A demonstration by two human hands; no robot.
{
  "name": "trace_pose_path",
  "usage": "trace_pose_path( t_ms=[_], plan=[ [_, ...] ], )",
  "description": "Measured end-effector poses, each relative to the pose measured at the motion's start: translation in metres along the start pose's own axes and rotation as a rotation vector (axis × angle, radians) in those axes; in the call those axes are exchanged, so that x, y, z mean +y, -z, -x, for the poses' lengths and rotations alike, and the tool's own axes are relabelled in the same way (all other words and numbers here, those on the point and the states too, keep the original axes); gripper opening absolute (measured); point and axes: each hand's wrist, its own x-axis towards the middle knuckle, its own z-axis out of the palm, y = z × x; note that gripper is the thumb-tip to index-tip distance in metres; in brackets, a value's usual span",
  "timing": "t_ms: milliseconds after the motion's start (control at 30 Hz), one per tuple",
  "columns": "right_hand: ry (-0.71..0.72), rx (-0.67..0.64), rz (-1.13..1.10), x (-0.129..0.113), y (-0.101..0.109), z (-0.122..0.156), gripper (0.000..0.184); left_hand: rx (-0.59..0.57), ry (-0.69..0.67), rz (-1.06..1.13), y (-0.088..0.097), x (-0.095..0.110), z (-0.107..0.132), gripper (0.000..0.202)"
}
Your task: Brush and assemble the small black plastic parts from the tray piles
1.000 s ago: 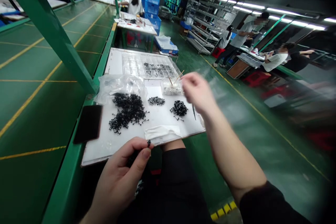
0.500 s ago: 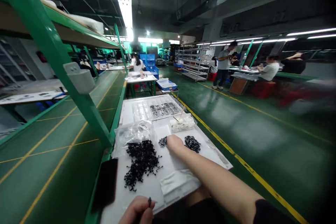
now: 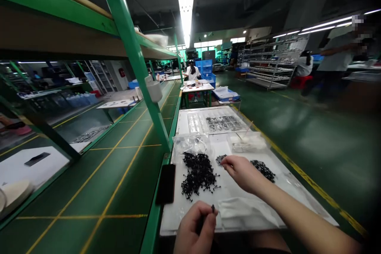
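Observation:
My left hand is closed at the table's near edge, with a small black part pinched between thumb and forefinger. Fingers pressed together, my right hand reaches to a small pile of tiny grey metallic parts; anything in its fingertips is too small to make out. Left of that pile spreads a larger heap of black stemmed parts. Beyond my right wrist lies another pile of small black parts, partly covered by the forearm. A folded white cloth lies in front of me.
A dark phone-like slab lies at the table's left edge, beside a green post and belt. Clear plastic bags, a bag of white items and a tray of parts sit farther back. People are in the background.
My view has turned left, so the scene has shifted right. My left hand shows more fully, still pinching the black part. My right hand remains at the grey pile, fingertips now visible.

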Motion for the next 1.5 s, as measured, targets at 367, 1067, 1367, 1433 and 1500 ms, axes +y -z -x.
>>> trace_pose_path(
  t_ms=[367, 1067, 1367, 1433, 1500],
  plan=[
    [0.239, 0.079, -0.623, -0.045, 0.039, 0.105, 0.008, -0.145, -0.163, -0.029, -0.017, 0.021, 0.006, 0.018],
    [0.319, 0.010, -0.555, -0.048, 0.029, 0.127, 0.004, -0.360, -0.528, -0.334, -0.008, 0.016, -0.002, 0.019],
    [0.355, 0.140, -0.632, -0.043, 0.015, 0.127, 0.012, -0.334, -0.281, -0.234, -0.003, 0.006, 0.004, 0.013],
    [0.305, 0.096, -0.629, -0.045, 0.012, 0.127, 0.008, -0.223, -0.202, -0.149, -0.002, 0.008, 0.005, 0.014],
    [0.264, 0.059, -0.581, -0.047, 0.006, 0.128, 0.009, -0.168, -0.109, -0.040, -0.003, 0.009, 0.004, 0.018]
  ],
)
